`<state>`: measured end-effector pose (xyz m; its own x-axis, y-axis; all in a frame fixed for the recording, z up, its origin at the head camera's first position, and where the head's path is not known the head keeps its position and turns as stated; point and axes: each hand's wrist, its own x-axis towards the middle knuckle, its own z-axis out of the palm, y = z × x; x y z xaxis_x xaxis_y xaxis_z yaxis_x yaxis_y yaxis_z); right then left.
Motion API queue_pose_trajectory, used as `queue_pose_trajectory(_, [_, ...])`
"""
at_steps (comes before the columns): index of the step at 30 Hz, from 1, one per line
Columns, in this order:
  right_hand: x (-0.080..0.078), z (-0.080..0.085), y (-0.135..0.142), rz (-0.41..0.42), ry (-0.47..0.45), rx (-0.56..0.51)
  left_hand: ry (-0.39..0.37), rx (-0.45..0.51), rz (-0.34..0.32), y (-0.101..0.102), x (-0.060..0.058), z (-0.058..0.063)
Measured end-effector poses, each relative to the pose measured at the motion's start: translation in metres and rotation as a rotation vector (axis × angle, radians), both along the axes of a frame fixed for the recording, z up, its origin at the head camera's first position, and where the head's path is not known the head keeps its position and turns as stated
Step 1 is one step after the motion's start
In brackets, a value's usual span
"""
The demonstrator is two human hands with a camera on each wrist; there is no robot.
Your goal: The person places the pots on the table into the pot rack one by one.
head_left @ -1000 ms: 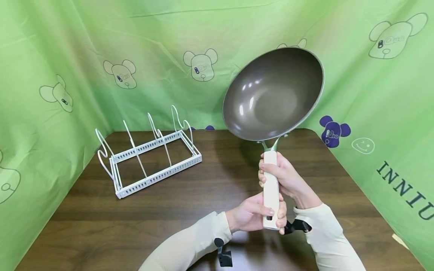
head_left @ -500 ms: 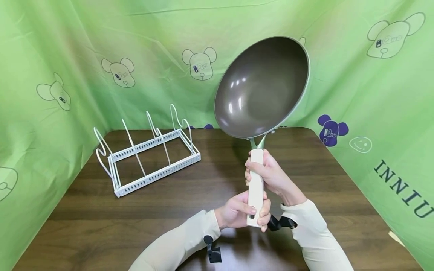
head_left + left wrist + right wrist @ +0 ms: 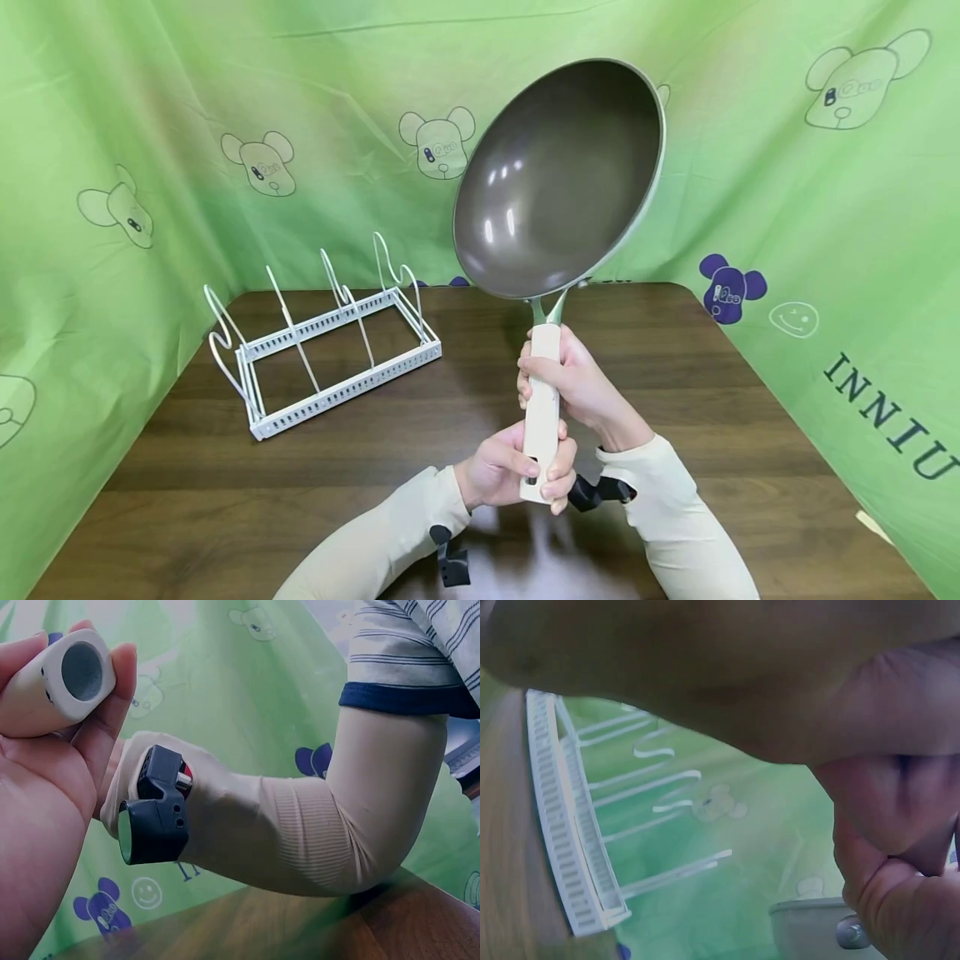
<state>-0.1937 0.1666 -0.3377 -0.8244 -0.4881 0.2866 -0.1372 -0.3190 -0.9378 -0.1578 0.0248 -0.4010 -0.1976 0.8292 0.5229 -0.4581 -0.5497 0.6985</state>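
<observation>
A deep frying pan (image 3: 562, 179) with a dark brown inside and a cream handle (image 3: 542, 408) is held up above the table, bowl upward and tilted, its inside facing me. My right hand (image 3: 581, 383) grips the handle's upper part, near the green fork that joins it to the bowl. Lower down, my left hand (image 3: 506, 467) wraps round the handle's end, thumb by the hanging slot. The left wrist view shows the handle's hollow end (image 3: 82, 671) between the fingers. In the right wrist view, a sliver of the pan's outer wall (image 3: 802, 926) appears past the fingers.
A white wire pan rack (image 3: 345, 387) with several upright dividers stands on the left of the brown wooden table (image 3: 675, 517). Green printed cloth (image 3: 337, 125) hangs behind and at both sides. A small pale strip (image 3: 873, 527) lies near the right table edge.
Both hands have carried the pan left and slightly up, and the bowl has turned a little, so more of its right outer side shows. The rack has stayed in place.
</observation>
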Motion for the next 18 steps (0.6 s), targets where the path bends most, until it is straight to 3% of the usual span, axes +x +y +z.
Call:
queue_pose_trajectory(6, [-0.004, 0.002, -0.008, 0.088, 0.017, -0.096, 0.034, 0.01, -0.011, -0.008, -0.001, 0.007])
queue_pose_trajectory(14, [-0.013, 0.002, -0.017, 0.273, -0.018, -0.265, 0.038, 0.043, -0.011, -0.015, -0.002, 0.012])
queue_pose_trajectory(18, [-0.016, 0.0, -0.02, 0.302, -0.044, -0.289, 0.026, 0.046, -0.013, -0.017, -0.002, 0.01])
